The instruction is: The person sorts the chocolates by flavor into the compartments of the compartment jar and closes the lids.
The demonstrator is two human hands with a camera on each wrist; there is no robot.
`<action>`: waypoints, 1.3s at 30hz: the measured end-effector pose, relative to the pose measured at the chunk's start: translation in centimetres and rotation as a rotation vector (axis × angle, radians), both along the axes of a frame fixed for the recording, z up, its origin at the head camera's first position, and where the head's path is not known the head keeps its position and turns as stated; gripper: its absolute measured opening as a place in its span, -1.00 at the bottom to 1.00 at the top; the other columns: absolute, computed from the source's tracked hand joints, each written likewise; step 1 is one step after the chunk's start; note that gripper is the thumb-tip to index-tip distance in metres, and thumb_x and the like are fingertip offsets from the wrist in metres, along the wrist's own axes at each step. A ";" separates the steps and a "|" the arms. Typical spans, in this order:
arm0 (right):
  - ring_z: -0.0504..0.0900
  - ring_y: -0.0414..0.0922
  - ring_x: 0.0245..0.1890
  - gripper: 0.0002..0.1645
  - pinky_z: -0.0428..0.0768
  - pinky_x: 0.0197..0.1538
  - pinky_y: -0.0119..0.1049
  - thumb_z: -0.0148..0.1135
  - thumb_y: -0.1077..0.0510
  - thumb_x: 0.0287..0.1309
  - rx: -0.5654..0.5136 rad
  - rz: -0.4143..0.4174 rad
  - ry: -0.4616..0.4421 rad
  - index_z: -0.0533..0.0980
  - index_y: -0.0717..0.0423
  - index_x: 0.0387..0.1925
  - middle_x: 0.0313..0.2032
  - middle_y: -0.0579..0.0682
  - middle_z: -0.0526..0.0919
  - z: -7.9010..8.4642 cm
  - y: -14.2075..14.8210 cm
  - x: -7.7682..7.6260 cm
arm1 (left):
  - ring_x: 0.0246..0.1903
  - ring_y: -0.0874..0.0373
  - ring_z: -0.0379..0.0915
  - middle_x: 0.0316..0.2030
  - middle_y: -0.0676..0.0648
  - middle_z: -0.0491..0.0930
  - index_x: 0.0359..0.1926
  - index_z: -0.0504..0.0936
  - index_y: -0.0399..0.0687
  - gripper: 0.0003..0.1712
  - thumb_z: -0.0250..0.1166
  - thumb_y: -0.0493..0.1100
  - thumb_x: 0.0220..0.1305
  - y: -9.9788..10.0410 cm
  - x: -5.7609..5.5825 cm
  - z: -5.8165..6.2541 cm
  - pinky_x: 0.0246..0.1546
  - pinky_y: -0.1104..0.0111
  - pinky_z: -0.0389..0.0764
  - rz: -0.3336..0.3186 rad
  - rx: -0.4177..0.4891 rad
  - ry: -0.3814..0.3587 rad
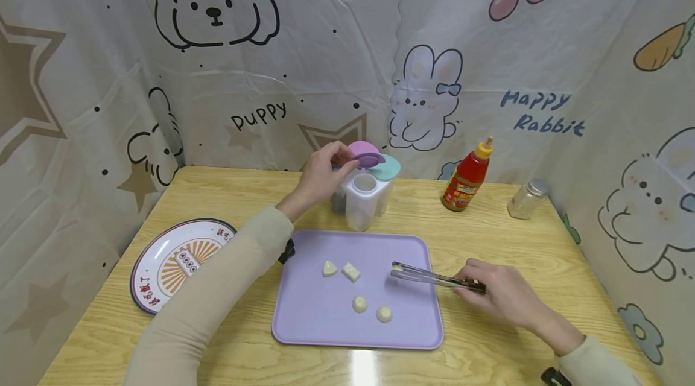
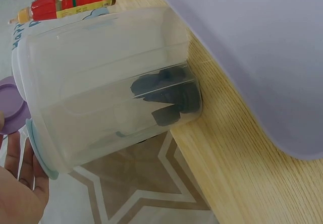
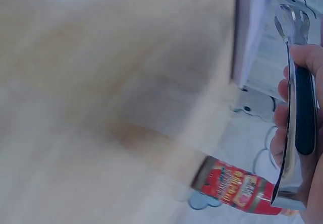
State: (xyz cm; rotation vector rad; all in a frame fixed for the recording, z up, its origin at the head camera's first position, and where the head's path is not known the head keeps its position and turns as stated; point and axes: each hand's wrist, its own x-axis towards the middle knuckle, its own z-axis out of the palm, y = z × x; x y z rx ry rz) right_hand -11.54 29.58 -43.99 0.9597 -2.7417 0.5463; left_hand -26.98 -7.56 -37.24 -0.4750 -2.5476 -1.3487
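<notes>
With its thumb and fingers, my left hand (image 1: 324,174) pinches the raised purple lid (image 1: 368,160) of a clear divided container (image 1: 361,211). The compartment below that lid is uncovered; dark pieces (image 2: 171,95) lie inside another part. My right hand (image 1: 502,291) grips metal tongs (image 1: 429,277) with dark handles, their tips over the right side of the purple tray (image 1: 309,325). A small pale bit shows at the tong tips. On the tray lie a triangular white piece (image 1: 329,268), a rectangular white piece (image 1: 351,272) and two round white pieces (image 1: 384,313).
A patterned plate (image 1: 149,259) sits at the left, partly behind my left sleeve. At the back right stand a red sauce bottle (image 1: 466,181) and a small glass jar (image 1: 526,200) with a metal cap. A printed cloth (image 1: 326,60) hangs behind the wooden table (image 1: 488,229).
</notes>
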 end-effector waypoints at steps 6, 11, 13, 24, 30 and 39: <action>0.29 -0.56 -0.55 -0.76 0.29 -0.55 -0.59 0.61 0.18 0.06 -0.025 0.026 0.096 0.68 -0.21 -0.36 -0.43 -0.39 0.61 2.2 -0.4 -1.9 | -0.07 0.00 0.58 -0.08 -0.14 0.68 -0.04 0.62 -0.12 -0.80 0.38 -0.13 0.46 -0.1 0.0 0.0 0.08 0.17 0.66 0.005 -0.006 -0.002; 0.32 -0.53 -0.55 -0.76 0.33 -0.53 -0.57 0.62 0.20 0.02 -0.018 0.035 0.165 0.68 -0.15 -0.36 -0.44 -0.32 0.63 3.9 -0.9 -4.1 | -0.06 0.01 0.57 -0.09 -0.13 0.67 -0.04 0.62 -0.10 -0.81 0.38 -0.12 0.46 -0.1 0.0 -0.2 0.08 0.18 0.66 0.011 -0.005 -0.008; 0.33 -0.50 -0.56 -0.77 0.33 -0.53 -0.54 0.63 0.19 0.02 -0.012 0.032 0.182 0.68 -0.12 -0.36 -0.44 -0.27 0.66 4.5 -1.1 -5.0 | -0.07 0.01 0.57 -0.09 -0.13 0.67 -0.04 0.62 -0.09 -0.81 0.38 -0.12 0.46 -0.1 -0.1 -0.2 0.07 0.19 0.65 0.011 -0.005 -0.008; 0.40 -0.29 -0.55 -0.83 0.38 -0.48 -0.46 0.60 0.15 0.12 0.021 -0.003 0.205 0.68 0.00 -0.32 -0.42 -0.09 0.65 7.8 -3.5 -9.7 | -0.07 0.02 0.58 -0.09 -0.13 0.69 -0.05 0.62 -0.11 -0.81 0.39 -0.12 0.45 -0.3 -0.1 -0.1 0.07 0.17 0.66 0.004 -0.007 0.000; 0.41 -0.24 -0.53 -0.84 0.36 -0.45 -0.41 0.55 0.05 0.22 0.056 -0.020 0.173 0.69 -0.01 -0.30 -0.45 -0.10 0.61 8.7 -5.0 -11.5 | -0.07 0.01 0.58 -0.09 -0.13 0.68 -0.05 0.62 -0.10 -0.81 0.39 -0.12 0.46 -0.4 -0.1 -0.1 0.11 0.10 0.67 -0.005 -0.003 -0.006; 0.43 -0.20 -0.51 -0.86 0.31 -0.48 -0.40 0.51 0.04 0.26 0.057 -0.011 0.128 0.69 -0.03 -0.29 -0.44 -0.09 0.62 8.8 -5.9 -13.1 | -0.09 0.02 0.58 -0.12 -0.12 0.69 -0.07 0.62 -0.10 -0.82 0.39 -0.13 0.45 -0.4 -0.3 -0.1 0.07 0.14 0.67 -0.029 0.013 0.001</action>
